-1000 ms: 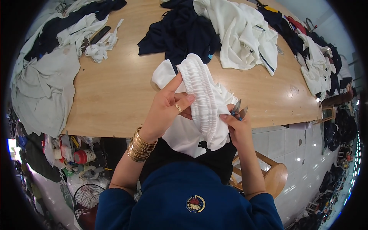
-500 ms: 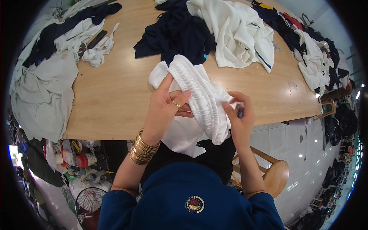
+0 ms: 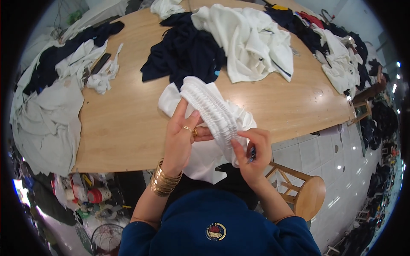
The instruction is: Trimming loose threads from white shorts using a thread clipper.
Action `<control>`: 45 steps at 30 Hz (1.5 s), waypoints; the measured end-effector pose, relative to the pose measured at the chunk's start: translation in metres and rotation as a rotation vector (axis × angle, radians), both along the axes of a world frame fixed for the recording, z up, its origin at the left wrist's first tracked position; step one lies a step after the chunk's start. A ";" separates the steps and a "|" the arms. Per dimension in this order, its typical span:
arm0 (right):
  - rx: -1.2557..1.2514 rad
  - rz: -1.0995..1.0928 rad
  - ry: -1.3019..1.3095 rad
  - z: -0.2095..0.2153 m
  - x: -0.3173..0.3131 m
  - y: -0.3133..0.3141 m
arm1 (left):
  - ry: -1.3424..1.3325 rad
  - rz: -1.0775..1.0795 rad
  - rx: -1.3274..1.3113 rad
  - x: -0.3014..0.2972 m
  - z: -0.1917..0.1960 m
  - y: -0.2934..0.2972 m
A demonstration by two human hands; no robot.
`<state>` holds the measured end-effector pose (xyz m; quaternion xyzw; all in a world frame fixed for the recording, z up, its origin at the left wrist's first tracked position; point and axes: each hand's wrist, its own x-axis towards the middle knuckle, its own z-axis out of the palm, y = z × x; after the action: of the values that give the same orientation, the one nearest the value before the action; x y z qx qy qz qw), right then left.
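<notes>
A white garment (image 3: 196, 147) with a gathered elastic waistband (image 3: 209, 106) is held up over the near table edge, its lower cloth hanging towards my lap. My left hand (image 3: 180, 138) grips the waistband's left side, thumb on top and some fingers behind the cloth. At the band's lower right end, my right hand (image 3: 256, 155) pinches the fabric between thumb and forefinger. A small bluish dark object (image 3: 252, 153) is tucked in the right palm; its kind is mostly hidden by the fingers.
The wooden table (image 3: 124, 128) carries a navy garment pile (image 3: 183, 55), white garments (image 3: 252, 47), pale cloth (image 3: 49, 123) at left and more clothes (image 3: 339, 64) at right. A wooden stool (image 3: 311, 198) stands at lower right, a fan (image 3: 106, 239) at lower left.
My right hand has moved left and down and now pinches the waistband's lower end. The view has shifted slightly, so the table appears lower. The left hand keeps its grip.
</notes>
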<state>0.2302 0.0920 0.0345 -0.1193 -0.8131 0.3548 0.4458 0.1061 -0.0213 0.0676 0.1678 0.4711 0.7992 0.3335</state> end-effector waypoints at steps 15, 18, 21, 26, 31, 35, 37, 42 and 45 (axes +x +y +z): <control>0.111 -0.125 -0.207 0.001 -0.004 0.004 | -0.038 -0.070 -0.018 0.009 -0.007 0.013; 0.094 -0.094 -0.209 -0.008 -0.012 0.016 | -0.022 -0.032 -0.127 0.018 -0.013 -0.006; 0.039 -0.109 -0.314 -0.035 -0.024 0.040 | 0.257 -0.071 -0.341 0.006 -0.017 -0.015; -0.351 0.382 -0.334 0.017 -0.033 0.055 | 1.147 0.169 -0.361 -0.035 -0.025 -0.001; -0.353 0.720 -0.390 0.091 -0.020 0.091 | 0.791 -0.710 -0.364 -0.068 0.032 0.016; -0.522 0.601 -0.625 0.133 0.000 0.117 | 0.637 -0.894 -0.288 -0.074 0.079 0.028; -0.519 0.605 -0.693 0.135 -0.006 0.115 | 0.655 -0.906 -0.341 -0.076 0.086 0.015; -0.518 0.607 -0.738 0.141 -0.008 0.100 | 0.661 -0.846 -0.363 -0.076 0.081 -0.002; -0.507 0.606 -0.742 0.141 -0.007 0.099 | 0.665 -0.844 -0.339 -0.074 0.079 -0.002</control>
<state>0.2236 0.1909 0.1756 -0.1003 -0.8029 0.5865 -0.0362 0.0321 -0.0238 0.1466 0.5287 0.5648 0.4135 0.4801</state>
